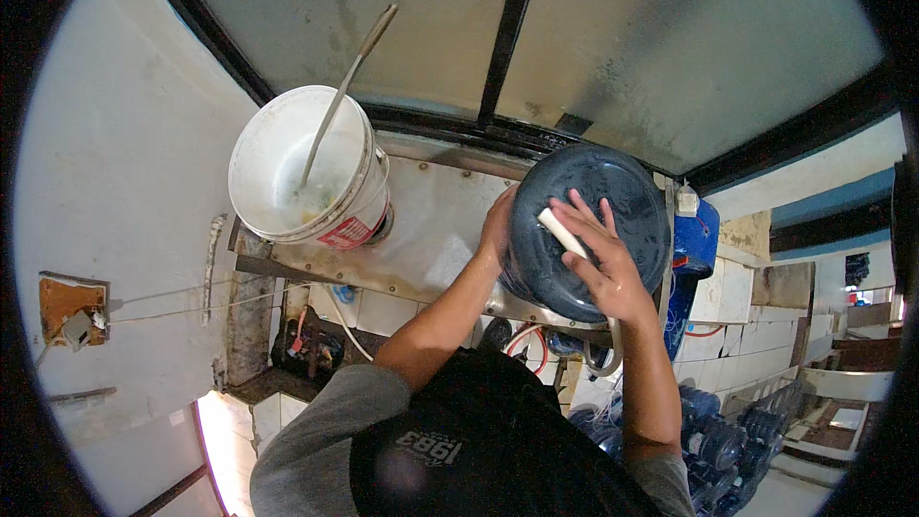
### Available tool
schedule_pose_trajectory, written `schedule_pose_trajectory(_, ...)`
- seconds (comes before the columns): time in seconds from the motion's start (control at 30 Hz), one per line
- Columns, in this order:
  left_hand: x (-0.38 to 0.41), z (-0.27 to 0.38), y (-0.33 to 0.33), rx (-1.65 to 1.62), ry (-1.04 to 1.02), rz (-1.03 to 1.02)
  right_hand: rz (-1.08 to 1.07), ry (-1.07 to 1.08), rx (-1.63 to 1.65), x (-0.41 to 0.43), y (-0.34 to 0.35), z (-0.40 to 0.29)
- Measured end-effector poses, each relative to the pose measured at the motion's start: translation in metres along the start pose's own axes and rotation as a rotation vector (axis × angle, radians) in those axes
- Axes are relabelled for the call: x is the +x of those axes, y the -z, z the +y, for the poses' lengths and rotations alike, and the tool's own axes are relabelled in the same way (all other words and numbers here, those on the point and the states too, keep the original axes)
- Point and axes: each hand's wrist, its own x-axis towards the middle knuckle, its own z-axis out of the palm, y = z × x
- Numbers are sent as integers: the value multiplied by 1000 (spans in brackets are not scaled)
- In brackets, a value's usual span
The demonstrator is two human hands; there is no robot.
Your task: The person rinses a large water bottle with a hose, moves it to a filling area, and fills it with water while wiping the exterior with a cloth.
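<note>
A large dark blue water jug [632,208] stands with its round, wet base upward at the right end of a metal-topped counter [423,230]. My left hand [497,226] rests against the jug's left side, its fingers partly hidden behind it. My right hand [609,266] lies over the base with the fingers spread and holds a white hose [562,231] between thumb and fingers; the hose hangs down past the wrist. At the counter's left end a white plastic bucket [251,158] leans toward me, with a long-handled tool [336,104] standing in it.
Framed glass panels [409,21] rise behind the counter. A blue container [696,237] stands right of it. Several blue water jugs [718,441] lie on the floor at lower right. A cable [251,294] runs from a wall socket [77,330] at left toward the counter's front edge.
</note>
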Motion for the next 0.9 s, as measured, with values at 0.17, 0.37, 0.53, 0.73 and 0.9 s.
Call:
schedule_pose_trajectory(0.17,-82,5,-84,357,-686,105,109,-42,68,-2,6,5)
schedule_pose_trajectory(0.37,-41,-22,-9,825,-1195,-58,74,-4,125,0,4,6)
schedule_pose_trajectory(0.53,-19,-12,9,882,-829,-126,-95,-13,259,-2,35,23)
schedule_pose_trajectory(0.73,-34,-26,-1,710,-583,188,-82,-7,-3,-5,27,8)
schedule_pose_trajectory(0.9,-82,-107,-9,857,-811,472,65,-49,-143,-1,4,-1)
